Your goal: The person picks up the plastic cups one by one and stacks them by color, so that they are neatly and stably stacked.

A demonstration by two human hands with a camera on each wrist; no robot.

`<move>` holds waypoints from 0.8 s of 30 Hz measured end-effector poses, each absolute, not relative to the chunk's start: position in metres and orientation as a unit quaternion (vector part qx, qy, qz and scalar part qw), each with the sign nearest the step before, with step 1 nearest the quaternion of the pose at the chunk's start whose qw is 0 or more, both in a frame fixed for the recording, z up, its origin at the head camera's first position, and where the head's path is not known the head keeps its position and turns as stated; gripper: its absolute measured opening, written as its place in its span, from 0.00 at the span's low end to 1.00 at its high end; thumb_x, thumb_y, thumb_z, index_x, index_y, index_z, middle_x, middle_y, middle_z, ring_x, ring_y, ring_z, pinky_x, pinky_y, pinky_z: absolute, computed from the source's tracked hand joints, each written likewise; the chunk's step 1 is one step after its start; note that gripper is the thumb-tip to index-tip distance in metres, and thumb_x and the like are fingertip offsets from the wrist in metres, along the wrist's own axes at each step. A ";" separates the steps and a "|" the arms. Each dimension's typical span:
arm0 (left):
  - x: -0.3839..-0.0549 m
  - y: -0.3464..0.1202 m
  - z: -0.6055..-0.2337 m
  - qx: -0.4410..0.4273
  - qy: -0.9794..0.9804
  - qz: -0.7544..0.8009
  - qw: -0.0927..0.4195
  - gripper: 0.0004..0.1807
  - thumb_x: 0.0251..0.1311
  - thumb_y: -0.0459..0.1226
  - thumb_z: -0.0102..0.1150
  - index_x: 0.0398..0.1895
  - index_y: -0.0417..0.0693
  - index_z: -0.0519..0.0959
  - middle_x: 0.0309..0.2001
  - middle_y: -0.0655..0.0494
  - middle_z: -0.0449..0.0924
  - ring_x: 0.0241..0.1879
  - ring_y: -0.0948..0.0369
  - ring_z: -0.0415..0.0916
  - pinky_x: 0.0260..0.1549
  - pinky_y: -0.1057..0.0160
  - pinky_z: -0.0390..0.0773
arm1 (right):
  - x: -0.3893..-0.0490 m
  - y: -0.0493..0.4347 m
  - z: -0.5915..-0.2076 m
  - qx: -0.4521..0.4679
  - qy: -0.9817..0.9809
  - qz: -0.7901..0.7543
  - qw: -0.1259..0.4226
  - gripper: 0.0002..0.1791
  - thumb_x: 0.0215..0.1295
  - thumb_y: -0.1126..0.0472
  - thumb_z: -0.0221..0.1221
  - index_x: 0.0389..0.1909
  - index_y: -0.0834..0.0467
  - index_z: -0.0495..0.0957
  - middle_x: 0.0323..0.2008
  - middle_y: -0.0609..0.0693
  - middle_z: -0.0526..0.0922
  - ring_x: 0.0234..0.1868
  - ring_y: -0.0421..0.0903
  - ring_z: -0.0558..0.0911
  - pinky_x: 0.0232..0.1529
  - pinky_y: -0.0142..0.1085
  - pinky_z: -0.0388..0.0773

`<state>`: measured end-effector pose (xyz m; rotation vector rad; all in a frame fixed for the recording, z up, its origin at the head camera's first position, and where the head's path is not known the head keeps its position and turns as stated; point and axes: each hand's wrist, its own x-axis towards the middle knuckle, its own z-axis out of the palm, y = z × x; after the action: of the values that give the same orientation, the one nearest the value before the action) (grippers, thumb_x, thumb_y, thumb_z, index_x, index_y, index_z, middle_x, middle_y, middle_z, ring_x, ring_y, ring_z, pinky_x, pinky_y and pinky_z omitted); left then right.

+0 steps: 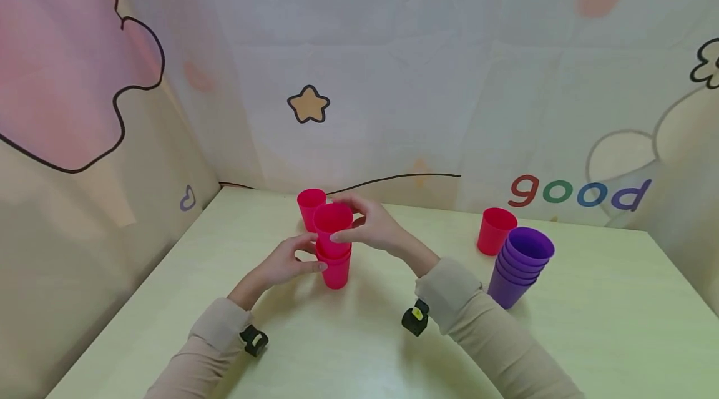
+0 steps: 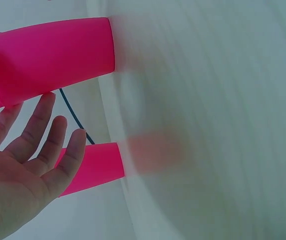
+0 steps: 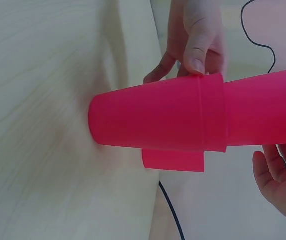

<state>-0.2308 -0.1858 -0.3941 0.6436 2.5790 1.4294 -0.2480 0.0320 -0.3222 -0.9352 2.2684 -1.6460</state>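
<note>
Two nested red plastic cups (image 1: 336, 275) stand upright on the table, left of its middle. My left hand (image 1: 285, 261) holds them near the rim, thumb on the near side and fingers on the far side. A further red cup (image 1: 332, 233) sits partly inside the top of them, open end up. Around its upper part curls my right hand (image 1: 373, 224), the thumb in front and the fingers behind. In the right wrist view, the upper cup (image 3: 262, 107) protrudes from the lower cups (image 3: 147, 117). Just behind stands another red cup (image 1: 310, 204), touched by neither hand.
On the right, a stack of several purple cups (image 1: 513, 277) stands on the table (image 1: 359, 349), with a single red cup (image 1: 495, 233) behind it. A printed cloth (image 1: 359, 74) hangs along the table's back and left edges. Black devices (image 1: 415, 319) are strapped to both wrists.
</note>
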 end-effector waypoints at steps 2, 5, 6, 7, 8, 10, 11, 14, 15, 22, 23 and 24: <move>-0.231 -0.185 -0.393 0.217 0.851 0.474 0.061 0.27 0.52 0.38 0.64 0.56 0.44 0.69 0.48 0.48 0.74 0.48 0.50 0.71 0.39 0.55 0.77 | -0.248 0.031 -0.325 -0.316 0.766 -0.552 0.094 0.37 0.43 0.63 0.69 0.58 0.55 0.66 0.50 0.49 0.73 0.48 0.48 0.73 0.42 0.38 0.76; -0.231 -0.185 -0.393 0.219 0.851 0.473 0.060 0.26 0.52 0.38 0.64 0.55 0.44 0.70 0.48 0.49 0.75 0.48 0.50 0.71 0.39 0.55 0.76 | -0.249 0.031 -0.329 -0.309 0.772 -0.547 0.094 0.37 0.42 0.62 0.70 0.57 0.54 0.66 0.50 0.48 0.73 0.48 0.47 0.74 0.42 0.37 0.76; -0.231 -0.185 -0.393 0.219 0.852 0.472 0.059 0.26 0.52 0.38 0.64 0.55 0.44 0.70 0.48 0.49 0.75 0.48 0.50 0.71 0.39 0.55 0.76 | -0.249 0.031 -0.330 -0.307 0.774 -0.546 0.093 0.37 0.42 0.62 0.70 0.57 0.54 0.66 0.50 0.48 0.73 0.48 0.47 0.74 0.42 0.37 0.76; -0.231 -0.184 -0.392 0.217 0.853 0.471 0.059 0.26 0.52 0.38 0.64 0.55 0.44 0.70 0.47 0.49 0.75 0.48 0.51 0.71 0.39 0.55 0.76 | -0.249 0.030 -0.332 -0.305 0.775 -0.545 0.094 0.37 0.42 0.62 0.70 0.57 0.54 0.67 0.49 0.48 0.73 0.48 0.48 0.73 0.42 0.37 0.76; -0.231 -0.184 -0.392 0.216 0.853 0.471 0.059 0.26 0.52 0.39 0.64 0.55 0.45 0.70 0.47 0.50 0.75 0.48 0.51 0.71 0.39 0.55 0.76 | -0.249 0.030 -0.333 -0.302 0.778 -0.542 0.095 0.37 0.42 0.62 0.70 0.57 0.54 0.67 0.49 0.48 0.73 0.48 0.48 0.73 0.42 0.37 0.76; -0.231 -0.185 -0.392 0.213 0.854 0.471 0.057 0.26 0.52 0.39 0.64 0.55 0.46 0.71 0.47 0.51 0.75 0.48 0.51 0.71 0.39 0.56 0.76 | -0.249 0.029 -0.336 -0.294 0.782 -0.540 0.101 0.37 0.42 0.62 0.70 0.57 0.54 0.67 0.50 0.48 0.73 0.48 0.48 0.73 0.42 0.37 0.76; -0.231 -0.185 -0.392 0.213 0.854 0.471 0.058 0.26 0.51 0.39 0.64 0.55 0.46 0.70 0.47 0.51 0.75 0.48 0.51 0.71 0.39 0.56 0.76 | -0.249 0.029 -0.338 -0.290 0.783 -0.541 0.104 0.37 0.42 0.62 0.70 0.57 0.55 0.67 0.50 0.48 0.73 0.48 0.49 0.73 0.42 0.37 0.76; -0.231 -0.186 -0.392 0.213 0.852 0.474 0.059 0.28 0.51 0.39 0.65 0.57 0.47 0.70 0.46 0.52 0.75 0.47 0.52 0.71 0.39 0.56 0.76 | -0.250 0.028 -0.342 -0.279 0.785 -0.541 0.117 0.36 0.43 0.62 0.70 0.57 0.56 0.67 0.50 0.49 0.73 0.48 0.49 0.73 0.42 0.37 0.76; -0.232 -0.186 -0.393 0.214 0.851 0.476 0.060 0.28 0.51 0.39 0.65 0.57 0.48 0.69 0.46 0.51 0.75 0.47 0.51 0.71 0.39 0.56 0.76 | -0.251 0.028 -0.344 -0.274 0.785 -0.542 0.120 0.36 0.43 0.62 0.70 0.57 0.56 0.67 0.49 0.49 0.73 0.48 0.49 0.73 0.42 0.38 0.76; -0.231 -0.184 -0.394 0.204 0.851 0.480 0.061 0.29 0.51 0.39 0.65 0.58 0.48 0.69 0.48 0.51 0.75 0.48 0.52 0.71 0.38 0.57 0.77 | -0.253 0.028 -0.355 -0.266 0.802 -0.521 0.121 0.36 0.42 0.61 0.70 0.56 0.57 0.68 0.49 0.47 0.73 0.49 0.47 0.72 0.43 0.38 0.74; -0.230 -0.184 -0.393 0.201 0.852 0.480 0.062 0.29 0.51 0.39 0.65 0.58 0.48 0.69 0.49 0.51 0.75 0.48 0.52 0.71 0.38 0.57 0.77 | -0.252 0.028 -0.356 -0.267 0.805 -0.516 0.122 0.36 0.42 0.60 0.70 0.56 0.57 0.68 0.49 0.47 0.73 0.49 0.46 0.72 0.44 0.38 0.74; -0.229 -0.183 -0.393 0.199 0.851 0.481 0.063 0.29 0.51 0.38 0.65 0.58 0.47 0.69 0.49 0.51 0.74 0.48 0.52 0.71 0.38 0.58 0.77 | -0.252 0.029 -0.357 -0.267 0.807 -0.511 0.123 0.36 0.42 0.60 0.70 0.56 0.56 0.68 0.49 0.47 0.73 0.49 0.46 0.71 0.44 0.38 0.73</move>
<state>-0.2292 -0.1834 -0.3930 0.6025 2.5718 1.4540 -0.2523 0.0291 -0.3566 -0.7801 2.3548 -1.4913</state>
